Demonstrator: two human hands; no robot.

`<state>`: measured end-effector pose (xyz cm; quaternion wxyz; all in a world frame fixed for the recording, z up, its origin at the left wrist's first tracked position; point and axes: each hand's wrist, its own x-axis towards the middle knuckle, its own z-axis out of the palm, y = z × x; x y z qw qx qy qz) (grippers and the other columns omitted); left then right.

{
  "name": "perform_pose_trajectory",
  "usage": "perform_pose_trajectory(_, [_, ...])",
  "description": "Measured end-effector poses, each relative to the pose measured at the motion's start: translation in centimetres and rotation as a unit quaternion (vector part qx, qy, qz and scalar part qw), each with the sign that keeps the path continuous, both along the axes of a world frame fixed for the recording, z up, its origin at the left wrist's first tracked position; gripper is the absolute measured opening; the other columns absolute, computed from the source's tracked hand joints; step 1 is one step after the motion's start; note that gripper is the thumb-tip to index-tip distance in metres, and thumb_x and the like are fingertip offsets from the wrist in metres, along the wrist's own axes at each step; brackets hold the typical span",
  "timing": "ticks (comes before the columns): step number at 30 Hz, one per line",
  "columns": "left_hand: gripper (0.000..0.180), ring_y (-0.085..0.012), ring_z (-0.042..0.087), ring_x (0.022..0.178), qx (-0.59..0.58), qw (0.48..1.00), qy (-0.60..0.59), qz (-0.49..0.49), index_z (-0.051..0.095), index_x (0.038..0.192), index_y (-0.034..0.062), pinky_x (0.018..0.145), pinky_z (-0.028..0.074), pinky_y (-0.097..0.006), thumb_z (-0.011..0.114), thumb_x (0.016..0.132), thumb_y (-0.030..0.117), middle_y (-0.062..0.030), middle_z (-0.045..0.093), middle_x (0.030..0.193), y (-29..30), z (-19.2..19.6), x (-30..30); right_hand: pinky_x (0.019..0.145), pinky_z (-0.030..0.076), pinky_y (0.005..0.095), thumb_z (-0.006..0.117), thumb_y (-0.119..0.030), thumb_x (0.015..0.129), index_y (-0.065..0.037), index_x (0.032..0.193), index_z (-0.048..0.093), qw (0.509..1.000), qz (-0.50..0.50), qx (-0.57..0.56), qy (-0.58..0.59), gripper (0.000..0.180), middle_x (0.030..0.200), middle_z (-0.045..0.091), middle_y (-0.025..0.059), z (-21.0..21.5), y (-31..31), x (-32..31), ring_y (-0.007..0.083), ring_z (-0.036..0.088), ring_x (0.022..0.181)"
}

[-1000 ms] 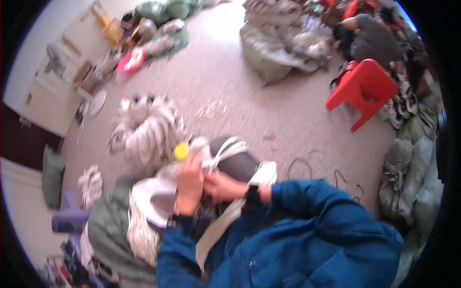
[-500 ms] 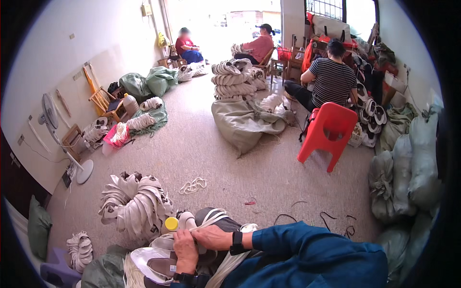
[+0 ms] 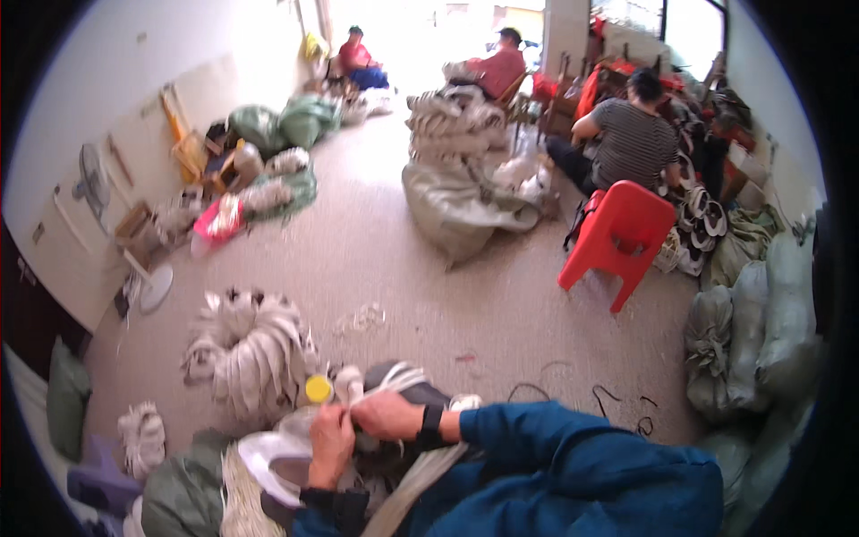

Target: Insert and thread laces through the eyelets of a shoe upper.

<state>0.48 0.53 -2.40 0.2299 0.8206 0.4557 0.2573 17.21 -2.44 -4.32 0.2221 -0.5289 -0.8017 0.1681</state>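
Observation:
My left hand [image 3: 332, 440] is closed, its fingertips pinched together over my lap; what they grip is too small and blurred to make out. Close against it, my right hand [image 3: 388, 416] is closed too, with a white shoelace [image 3: 404, 378] running to its fingers. Beside my left wrist lies a white shoe upper [image 3: 259, 455] with a dark inside. More pale laces [image 3: 420, 479] hang across my lap below my right wrist. Just beyond my fingers stand a yellow cap [image 3: 318, 388] and a small pale rounded thing [image 3: 348, 383].
A ring of stacked shoe uppers [image 3: 250, 358] sits on the floor ahead left. A red plastic chair [image 3: 622, 237] stands ahead right, near a seated person [image 3: 633, 134]. Stuffed sacks [image 3: 747, 336] line the right wall. A fan [image 3: 94, 179] stands at left.
The view has tilted and blurred, so most near things sit higher in it. Both hands stay together over my lap, the left wrist held a little more upright.

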Motion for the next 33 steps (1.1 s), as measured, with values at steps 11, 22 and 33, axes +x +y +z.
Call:
perform_pose_trajectory(11, [0.011,-0.0331,0.065,0.071,-0.04,0.998,-0.046,0.032,0.059,0.08,0.0031,0.064,0.051,-0.044,0.067,0.082,0.011,-0.0149,0.065,0.075,0.4,0.7,0.9,0.089,0.048,0.039,0.06,-0.012,0.09,0.0,0.081,0.061,0.922,0.251,0.012,0.294,0.015,0.12,0.053,0.021,9.1,-6.0,2.6,0.0333,0.058,0.104])
perform_pose_trajectory(22, [0.011,-0.035,0.06,0.085,0.094,0.995,0.013,-0.012,0.056,0.084,0.0051,0.075,0.048,-0.044,0.067,0.081,0.009,-0.0143,0.057,0.087,-2.2,2.2,1.2,0.077,0.053,0.0285,0.053,-0.021,0.103,0.002,0.092,0.067,0.772,0.151,-0.423,0.45,0.029,0.086,0.068,0.0076,11.4,-6.3,9.0,0.0155,0.066,0.078])
perform_pose_trajectory(33, [0.046,-0.0253,0.07,0.074,-0.429,0.843,-0.282,0.16,0.046,0.134,-0.008,0.065,0.058,-0.034,0.056,0.097,0.019,-0.0165,0.065,0.104,-9.2,-0.8,4.4,0.079,0.053,0.029,0.052,-0.025,0.104,-0.002,0.099,0.062,0.754,-0.009,-0.24,0.611,0.025,0.092,0.066,0.0073,11.5,-5.6,12.5,0.0147,0.065,0.084])
